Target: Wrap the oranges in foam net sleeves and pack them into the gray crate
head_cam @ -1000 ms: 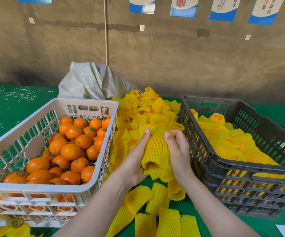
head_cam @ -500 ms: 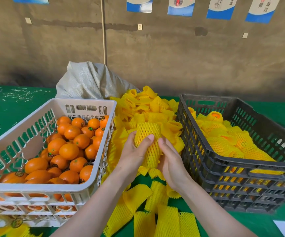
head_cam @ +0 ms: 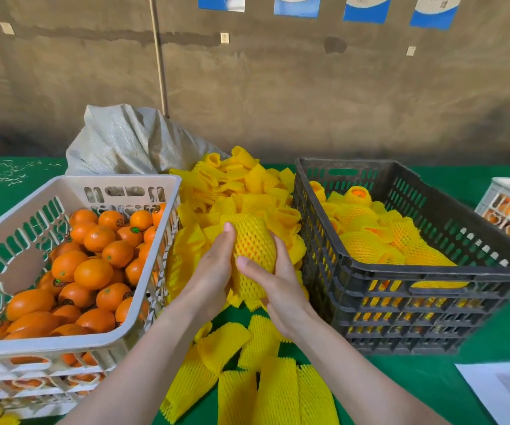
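A bare brown wall [head_cam: 278, 87] with blue-and-white posters along its top stands behind a table covered in green cloth [head_cam: 431, 378]. On the left, a white crate [head_cam: 63, 342] holds bare oranges [head_cam: 94, 271]. On the right is the gray crate [head_cam: 400, 280], partly filled with wrapped oranges [head_cam: 367, 246]. Between the two crates lies a heap of yellow foam net sleeves [head_cam: 247, 185], with more flat sleeves [head_cam: 278, 391] spread near the viewer. A pale woven sack [head_cam: 125, 142] slumps at the far side, and a sheet of paper [head_cam: 508, 391] lies at the near right.

In the middle, above the heap, both hands hold one sleeved orange [head_cam: 253, 243]. The left hand [head_cam: 210, 277] cups its left side with the fingers reaching up along it. The right hand [head_cam: 281, 289] curls round its right side, with the thumb laid across the front.

A second ago the yellow net sat bunched between the fingertips. Now it is stretched smooth over the fruit, and orange skin shows through the mesh. The wrapping looks nearly finished, with loose net hanging below the palms. The fruit is not yet in the gray crate, which lies just to the right.
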Available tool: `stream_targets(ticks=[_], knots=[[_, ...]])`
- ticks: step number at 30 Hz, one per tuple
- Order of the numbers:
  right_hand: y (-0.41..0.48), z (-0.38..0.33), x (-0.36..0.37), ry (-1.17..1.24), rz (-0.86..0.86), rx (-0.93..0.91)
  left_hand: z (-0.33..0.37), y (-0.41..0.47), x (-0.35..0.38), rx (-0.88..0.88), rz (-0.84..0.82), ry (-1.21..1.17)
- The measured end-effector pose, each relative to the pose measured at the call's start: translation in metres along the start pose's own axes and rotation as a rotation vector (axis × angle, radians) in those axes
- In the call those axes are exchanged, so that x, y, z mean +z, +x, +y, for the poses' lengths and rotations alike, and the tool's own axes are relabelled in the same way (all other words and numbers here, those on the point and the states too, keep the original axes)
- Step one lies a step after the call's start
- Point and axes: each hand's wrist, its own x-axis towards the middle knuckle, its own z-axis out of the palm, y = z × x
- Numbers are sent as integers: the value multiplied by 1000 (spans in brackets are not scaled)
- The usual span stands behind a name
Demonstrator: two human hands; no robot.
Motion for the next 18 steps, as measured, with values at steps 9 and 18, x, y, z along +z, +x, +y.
stream_targets(ticks=[9,18], knots=[[20,-38,-75,-118,258,-187,-5,14,83,279,273,92],[34,-86,-188,-364,554,-257,-13,66,174,666,111,710]])
